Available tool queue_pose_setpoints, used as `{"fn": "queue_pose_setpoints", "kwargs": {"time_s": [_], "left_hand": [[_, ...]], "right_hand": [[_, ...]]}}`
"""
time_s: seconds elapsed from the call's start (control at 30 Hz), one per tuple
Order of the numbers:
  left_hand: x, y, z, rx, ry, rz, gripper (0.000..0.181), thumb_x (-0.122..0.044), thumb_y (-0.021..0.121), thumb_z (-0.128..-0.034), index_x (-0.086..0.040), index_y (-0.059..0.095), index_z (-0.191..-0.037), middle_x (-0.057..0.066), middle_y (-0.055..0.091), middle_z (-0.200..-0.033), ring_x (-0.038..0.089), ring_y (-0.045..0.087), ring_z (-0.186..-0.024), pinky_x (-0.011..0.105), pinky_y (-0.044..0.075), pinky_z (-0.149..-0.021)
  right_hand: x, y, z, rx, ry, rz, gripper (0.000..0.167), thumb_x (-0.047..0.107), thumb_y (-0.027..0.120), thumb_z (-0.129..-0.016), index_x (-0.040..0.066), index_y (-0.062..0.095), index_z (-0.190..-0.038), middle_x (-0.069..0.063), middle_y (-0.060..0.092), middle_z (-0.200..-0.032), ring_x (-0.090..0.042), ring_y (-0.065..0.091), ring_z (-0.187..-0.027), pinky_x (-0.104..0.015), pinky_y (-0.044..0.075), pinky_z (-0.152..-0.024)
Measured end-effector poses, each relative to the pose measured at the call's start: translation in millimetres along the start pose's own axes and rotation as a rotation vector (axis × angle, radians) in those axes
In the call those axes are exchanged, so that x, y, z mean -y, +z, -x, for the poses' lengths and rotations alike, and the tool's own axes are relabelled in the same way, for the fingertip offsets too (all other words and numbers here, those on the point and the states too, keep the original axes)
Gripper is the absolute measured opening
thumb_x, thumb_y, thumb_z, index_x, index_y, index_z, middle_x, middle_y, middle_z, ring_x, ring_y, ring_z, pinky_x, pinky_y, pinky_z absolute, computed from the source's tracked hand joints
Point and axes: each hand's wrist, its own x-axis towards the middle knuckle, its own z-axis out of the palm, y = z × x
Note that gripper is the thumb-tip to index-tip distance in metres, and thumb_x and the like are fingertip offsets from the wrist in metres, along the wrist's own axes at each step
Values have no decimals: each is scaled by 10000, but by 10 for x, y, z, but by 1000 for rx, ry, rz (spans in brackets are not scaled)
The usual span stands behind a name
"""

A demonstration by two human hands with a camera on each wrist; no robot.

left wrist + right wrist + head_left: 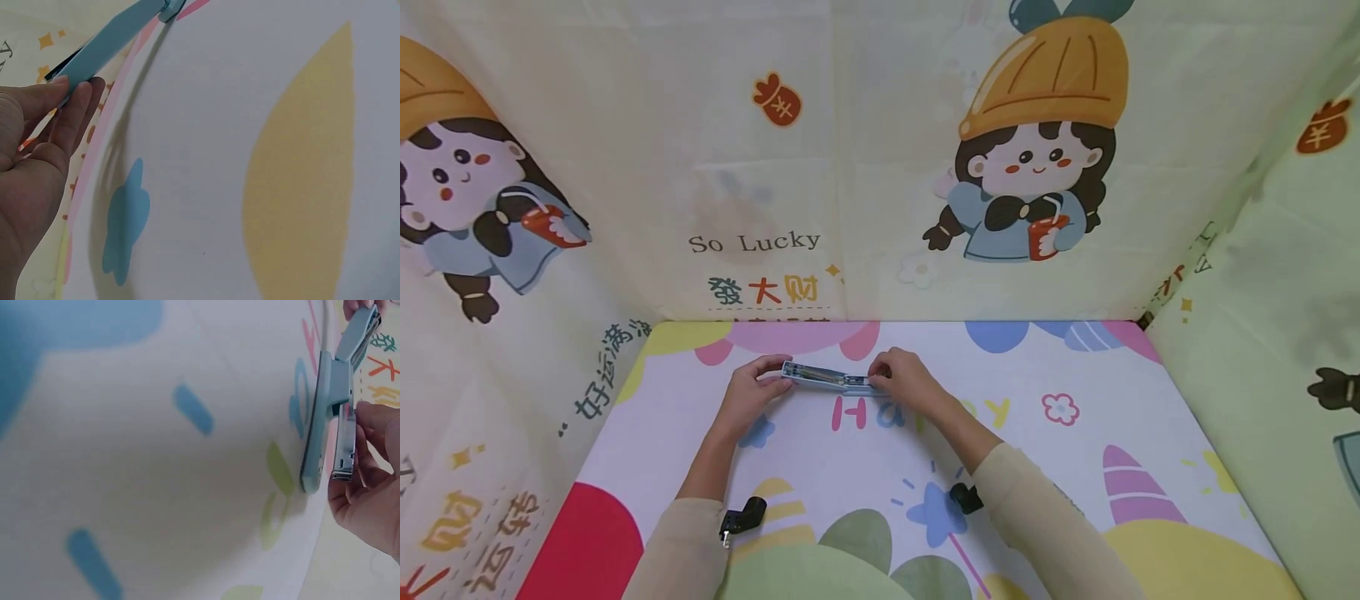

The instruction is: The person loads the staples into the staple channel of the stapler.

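A light blue stapler (820,377) is spread wide open over the far part of the table. My left hand (756,390) pinches the end of its top cover between thumb and fingers; the left wrist view shows the cover (112,44) raised above the surface in that hand (44,144). In the right wrist view the stapler's base (317,425) lies along the table, with the metal staple channel (345,440) lifted off it. My right hand (904,379) holds the channel's side with thumb and fingertips; that hand (375,469) partly hides it.
A patterned cloth (880,167) hangs behind the table and at both sides. The table cover (850,467) has printed shapes and letters. A black device (743,517) sits at the left sleeve, another (966,498) at the right.
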Motion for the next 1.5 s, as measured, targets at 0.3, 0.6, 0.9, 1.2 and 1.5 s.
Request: {"fn": "queue_pose_setpoints", "kwargs": {"time_s": [0.3, 0.6, 0.9, 1.2, 1.5], "left_hand": [[-3, 2, -6, -4, -2, -13, 473, -2, 695, -964, -10, 583, -1424, 228, 544, -1413, 179, 732, -1067, 195, 588, -892], [-10, 8, -18, 1, 7, -19, 487, -19, 705, -962, 3, 573, -1430, 245, 538, -1428, 223, 729, -1101, 204, 588, -900], [-34, 9, -13, -6, -9, -36, 475, -16, 704, -962, -19, 587, -1422, 219, 551, -1424, 134, 730, -1049, 207, 588, -901], [-42, 2, -5, -20, -31, -42, 476, -20, 708, -960, -39, 594, -1422, 199, 560, -1419, 170, 730, -1072, 208, 589, -898], [-30, 6, 4, -17, -22, -38, 464, -28, 709, -962, -39, 603, -1413, 220, 554, -1420, 225, 729, -1100, 201, 586, -902]], "right_hand": [[40, -71, -106, 53, -7, -2, 110, 215, 772, -941, 132, 702, -918, -2, 636, -847, -159, 566, -845, -242, 507, -747], [103, -103, -145, 89, -62, -21, 69, 178, 739, -962, 142, 681, -973, -20, 620, -895, -171, 564, -873, -240, 504, -745], [82, -147, -113, 169, -224, 37, 108, 118, 699, -985, 152, 763, -1064, -9, 640, -1053, -148, 561, -955, -243, 544, -843], [74, -182, -55, 181, -248, 150, 180, 139, 764, -942, 145, 795, -1119, -42, 632, -1085, -160, 548, -973, -266, 542, -844], [-38, -189, -10, 151, -249, 190, 183, 130, 762, -941, 159, 778, -1122, -26, 638, -1102, -159, 552, -994, -284, 540, -901]]}}
